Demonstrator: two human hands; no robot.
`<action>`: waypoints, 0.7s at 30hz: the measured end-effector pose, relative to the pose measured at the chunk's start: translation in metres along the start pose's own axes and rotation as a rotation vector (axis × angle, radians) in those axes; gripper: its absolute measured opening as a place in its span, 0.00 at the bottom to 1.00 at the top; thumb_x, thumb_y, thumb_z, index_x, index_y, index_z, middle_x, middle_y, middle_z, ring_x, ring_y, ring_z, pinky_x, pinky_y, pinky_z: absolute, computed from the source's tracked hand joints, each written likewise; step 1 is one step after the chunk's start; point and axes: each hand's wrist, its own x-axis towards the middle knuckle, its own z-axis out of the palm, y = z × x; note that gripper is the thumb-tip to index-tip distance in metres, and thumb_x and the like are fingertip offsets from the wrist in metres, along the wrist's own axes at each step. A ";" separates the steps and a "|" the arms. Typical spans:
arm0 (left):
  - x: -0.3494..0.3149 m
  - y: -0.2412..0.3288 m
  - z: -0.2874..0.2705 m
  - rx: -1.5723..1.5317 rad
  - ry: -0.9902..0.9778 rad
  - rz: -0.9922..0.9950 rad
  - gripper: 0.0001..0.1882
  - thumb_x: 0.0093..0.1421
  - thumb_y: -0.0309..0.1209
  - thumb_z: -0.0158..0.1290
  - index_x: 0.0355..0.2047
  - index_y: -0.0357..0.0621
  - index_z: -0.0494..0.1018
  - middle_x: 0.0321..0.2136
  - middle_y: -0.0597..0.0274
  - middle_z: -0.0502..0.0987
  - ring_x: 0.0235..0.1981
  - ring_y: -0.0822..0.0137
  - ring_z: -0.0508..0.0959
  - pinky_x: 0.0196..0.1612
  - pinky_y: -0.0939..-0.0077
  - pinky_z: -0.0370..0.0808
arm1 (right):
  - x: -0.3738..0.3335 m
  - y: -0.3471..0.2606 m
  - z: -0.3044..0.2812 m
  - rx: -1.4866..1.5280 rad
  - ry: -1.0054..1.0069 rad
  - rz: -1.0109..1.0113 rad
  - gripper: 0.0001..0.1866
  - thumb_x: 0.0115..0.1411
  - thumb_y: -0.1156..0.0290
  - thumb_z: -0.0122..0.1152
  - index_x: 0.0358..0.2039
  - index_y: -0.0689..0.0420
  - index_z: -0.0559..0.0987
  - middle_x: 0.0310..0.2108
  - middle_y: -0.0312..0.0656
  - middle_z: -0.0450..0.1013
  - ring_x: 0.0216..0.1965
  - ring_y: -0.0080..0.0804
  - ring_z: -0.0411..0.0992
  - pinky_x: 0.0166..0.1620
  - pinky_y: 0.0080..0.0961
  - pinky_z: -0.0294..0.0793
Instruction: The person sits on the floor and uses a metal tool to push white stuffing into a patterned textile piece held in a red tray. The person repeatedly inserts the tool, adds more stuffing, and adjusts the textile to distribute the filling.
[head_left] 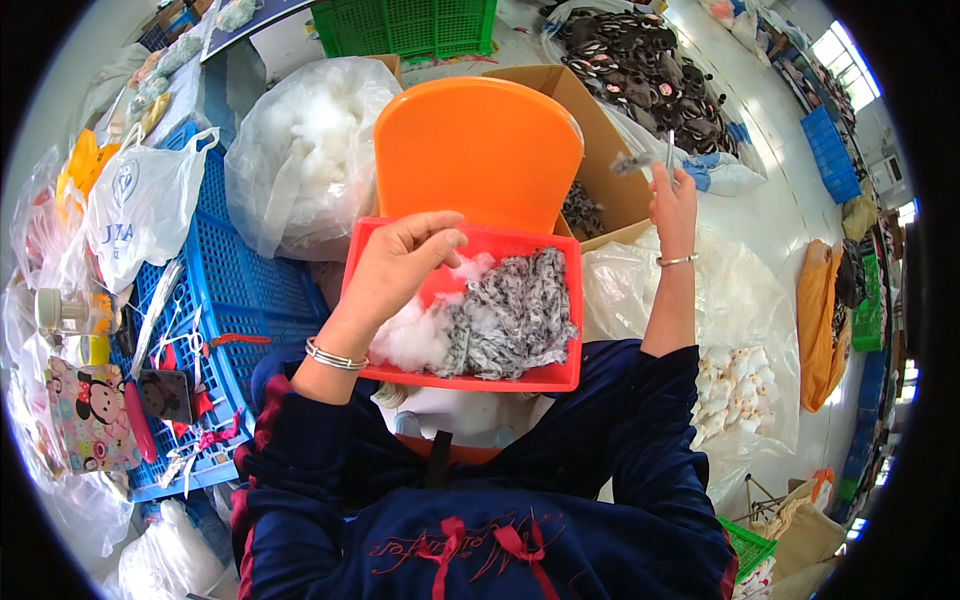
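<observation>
My right hand [675, 208] is raised at the right, closed around a slim metal tool [670, 150] that looks like forceps. A small grey fluffy piece [632, 162] is just left of the tool, over the cardboard box; whether they touch is unclear. Above the red tray [572, 372], my left hand [400, 262] has its fingers loosely bent and apart, with nothing visible in them. In the tray, white stuffing [412, 335] lies at the left and a heap of grey-and-white furry pieces [515, 315] at the right.
An orange chair back [478, 150] stands behind the tray. A cardboard box [610, 165] with grey pieces is behind right; a clear bag of stuffing [315, 140] is behind left. Blue crates [240, 290] stand at the left, with scissors [180, 320]. Dark plush pieces [640, 75] lie farther back.
</observation>
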 end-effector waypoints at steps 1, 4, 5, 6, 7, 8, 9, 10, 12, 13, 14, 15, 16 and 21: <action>0.000 0.002 -0.005 0.019 0.022 0.021 0.15 0.64 0.28 0.54 0.49 0.32 0.75 0.36 0.60 0.81 0.33 0.74 0.79 0.38 0.80 0.76 | -0.003 0.003 0.000 0.076 -0.035 0.021 0.15 0.65 0.58 0.58 0.35 0.60 0.73 0.23 0.32 0.69 0.20 0.13 0.62 0.21 0.13 0.60; 0.001 0.011 -0.017 0.048 0.073 0.069 0.14 0.64 0.29 0.53 0.47 0.33 0.75 0.35 0.62 0.80 0.32 0.74 0.78 0.39 0.80 0.75 | -0.024 0.005 0.013 0.094 -0.238 0.051 0.16 0.65 0.57 0.58 0.31 0.59 0.72 0.23 0.32 0.67 0.22 0.15 0.63 0.23 0.15 0.62; 0.001 0.014 -0.019 0.040 0.087 0.081 0.13 0.64 0.29 0.52 0.46 0.33 0.76 0.34 0.63 0.80 0.32 0.74 0.78 0.39 0.80 0.75 | -0.036 0.005 0.020 0.065 -0.321 0.054 0.16 0.65 0.57 0.58 0.30 0.58 0.71 0.22 0.31 0.67 0.22 0.15 0.63 0.24 0.16 0.62; 0.001 0.017 -0.020 0.030 0.092 0.095 0.13 0.65 0.29 0.52 0.46 0.33 0.76 0.34 0.63 0.80 0.32 0.75 0.78 0.39 0.79 0.75 | -0.051 0.006 0.029 -0.067 -0.420 -0.030 0.17 0.64 0.59 0.59 0.27 0.60 0.71 0.21 0.32 0.66 0.22 0.18 0.62 0.25 0.20 0.63; 0.000 0.020 -0.020 0.038 0.102 0.095 0.12 0.65 0.29 0.52 0.45 0.34 0.76 0.34 0.63 0.80 0.31 0.75 0.77 0.40 0.79 0.75 | -0.068 0.000 0.043 -0.223 -0.452 -0.234 0.19 0.61 0.60 0.62 0.24 0.62 0.70 0.20 0.32 0.65 0.22 0.20 0.61 0.26 0.24 0.64; 0.000 0.020 -0.022 0.046 0.103 0.099 0.12 0.65 0.29 0.52 0.45 0.34 0.77 0.33 0.63 0.80 0.31 0.75 0.77 0.40 0.79 0.75 | -0.075 0.001 0.050 -0.324 -0.618 -0.207 0.20 0.59 0.59 0.64 0.25 0.64 0.71 0.18 0.33 0.64 0.22 0.22 0.61 0.28 0.26 0.65; -0.001 0.021 -0.022 0.051 0.102 0.105 0.12 0.65 0.29 0.52 0.44 0.34 0.77 0.33 0.63 0.80 0.31 0.75 0.77 0.39 0.79 0.75 | -0.086 -0.006 0.059 -0.435 -0.726 -0.175 0.20 0.57 0.57 0.65 0.27 0.64 0.75 0.19 0.37 0.68 0.23 0.25 0.65 0.29 0.26 0.67; -0.001 0.021 -0.024 0.057 0.102 0.111 0.12 0.65 0.29 0.52 0.44 0.34 0.77 0.33 0.63 0.80 0.31 0.75 0.77 0.39 0.79 0.75 | -0.098 -0.008 0.071 -0.417 -0.789 -0.171 0.20 0.56 0.57 0.65 0.29 0.64 0.77 0.21 0.41 0.71 0.25 0.30 0.69 0.31 0.28 0.69; 0.000 0.017 -0.023 0.048 0.078 0.122 0.12 0.64 0.29 0.52 0.44 0.33 0.77 0.33 0.62 0.80 0.31 0.74 0.77 0.39 0.79 0.75 | -0.119 -0.005 0.091 -0.418 -0.936 -0.161 0.20 0.56 0.56 0.64 0.33 0.64 0.78 0.24 0.47 0.75 0.28 0.39 0.74 0.35 0.32 0.72; 0.000 0.016 -0.024 0.045 0.067 0.131 0.12 0.64 0.29 0.52 0.43 0.33 0.77 0.33 0.62 0.80 0.31 0.74 0.77 0.38 0.79 0.75 | -0.128 0.001 0.101 -0.437 -1.022 -0.157 0.20 0.56 0.57 0.64 0.34 0.64 0.79 0.26 0.50 0.75 0.30 0.43 0.75 0.36 0.34 0.73; 0.000 0.016 -0.024 0.055 0.061 0.118 0.12 0.65 0.29 0.52 0.44 0.34 0.77 0.33 0.62 0.80 0.32 0.75 0.77 0.39 0.80 0.75 | -0.135 0.011 0.107 -0.456 -1.107 -0.153 0.20 0.55 0.57 0.63 0.35 0.64 0.79 0.28 0.52 0.76 0.32 0.47 0.77 0.38 0.37 0.74; 0.000 0.016 -0.024 0.064 0.055 0.106 0.12 0.65 0.29 0.52 0.44 0.34 0.77 0.34 0.63 0.80 0.32 0.75 0.77 0.39 0.80 0.75 | -0.141 0.032 0.111 -0.599 -1.090 -0.271 0.21 0.55 0.57 0.64 0.35 0.65 0.79 0.26 0.50 0.76 0.30 0.44 0.76 0.36 0.35 0.73; 0.000 0.016 -0.024 0.071 0.044 0.093 0.12 0.66 0.30 0.51 0.45 0.35 0.78 0.34 0.63 0.80 0.33 0.76 0.77 0.39 0.80 0.75 | -0.148 0.059 0.116 -0.744 -1.064 -0.388 0.21 0.54 0.58 0.65 0.36 0.65 0.79 0.25 0.48 0.76 0.29 0.41 0.75 0.35 0.34 0.73; -0.002 0.017 -0.028 0.089 0.044 0.110 0.12 0.66 0.29 0.52 0.44 0.34 0.78 0.33 0.62 0.80 0.32 0.75 0.77 0.39 0.81 0.75 | -0.129 0.032 0.118 -0.573 -1.177 -0.215 0.16 0.53 0.59 0.61 0.32 0.62 0.80 0.29 0.54 0.77 0.35 0.53 0.76 0.41 0.41 0.73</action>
